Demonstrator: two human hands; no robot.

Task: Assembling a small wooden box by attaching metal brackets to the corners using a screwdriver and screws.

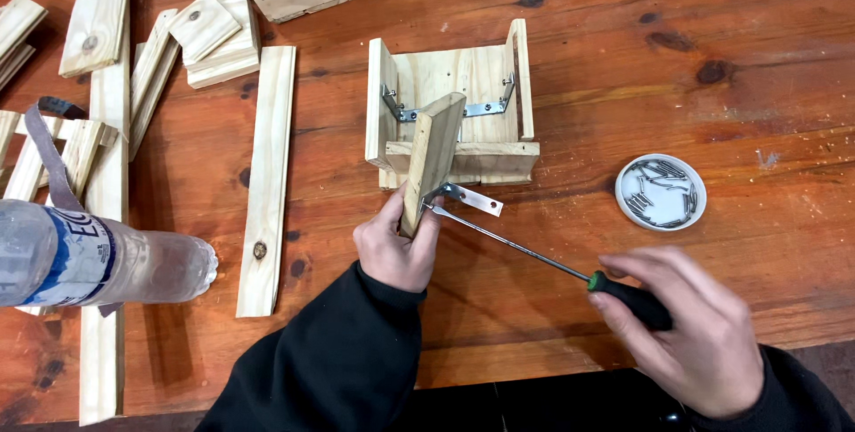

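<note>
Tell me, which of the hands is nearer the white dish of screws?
Right. The right hand grips the screwdriver just below the white dish; the left hand holds a wood piece farther left.

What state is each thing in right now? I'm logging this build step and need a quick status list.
Left hand: shut on wooden slat, holding it on edge.
Wooden slat: tilted against wooden frame, metal bracket at its lower end.
Right hand: shut on screwdriver.
Screwdriver: tip at the bracket.
Wooden frame: partly assembled, open-topped.
White lid: holds screws.
Plastic bottle: lying on its side.

One screwdriver (534,252), one bottle (98,258), one dish of screws (660,191), two hands.
</note>
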